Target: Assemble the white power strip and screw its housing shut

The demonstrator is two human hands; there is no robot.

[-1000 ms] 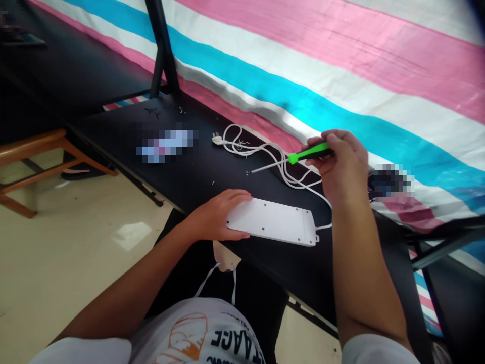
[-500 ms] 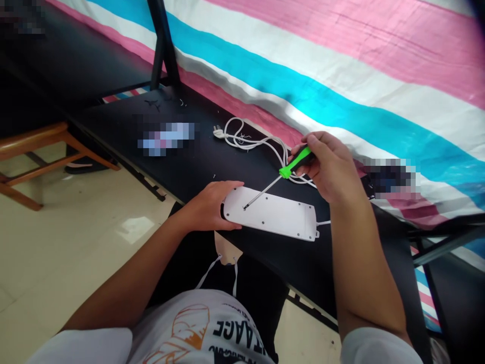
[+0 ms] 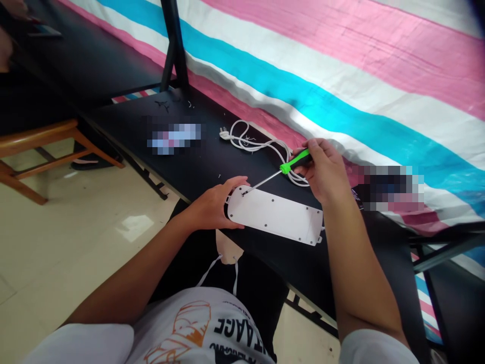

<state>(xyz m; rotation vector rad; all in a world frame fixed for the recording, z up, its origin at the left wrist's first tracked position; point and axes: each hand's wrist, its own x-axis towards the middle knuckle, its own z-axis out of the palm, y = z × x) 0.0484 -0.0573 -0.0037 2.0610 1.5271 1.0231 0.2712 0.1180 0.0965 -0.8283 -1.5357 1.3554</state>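
A white power strip (image 3: 275, 215) lies on the black table (image 3: 212, 172) with its back facing up, showing small screw holes. My left hand (image 3: 214, 207) grips its left end. My right hand (image 3: 326, 169) holds a screwdriver (image 3: 295, 162) with a green and black handle. The screwdriver's steel tip (image 3: 243, 192) rests at a screw hole near the strip's far left corner. A white cable (image 3: 261, 144) runs from the strip's right end, mostly hidden, and lies coiled behind my right hand, ending in a white plug (image 3: 225, 134).
A pixelated object (image 3: 174, 139) lies on the table, and another (image 3: 390, 187) sits past its far edge. A striped tarpaulin (image 3: 322, 76) hangs behind, with a black table leg (image 3: 174, 45). A wooden chair (image 3: 38, 146) stands left on the tiled floor (image 3: 76, 242).
My right hand has lowered the screwdriver from above the cable onto the strip, its tip shifting to the far left corner hole. The strip has turned slightly under my left hand.
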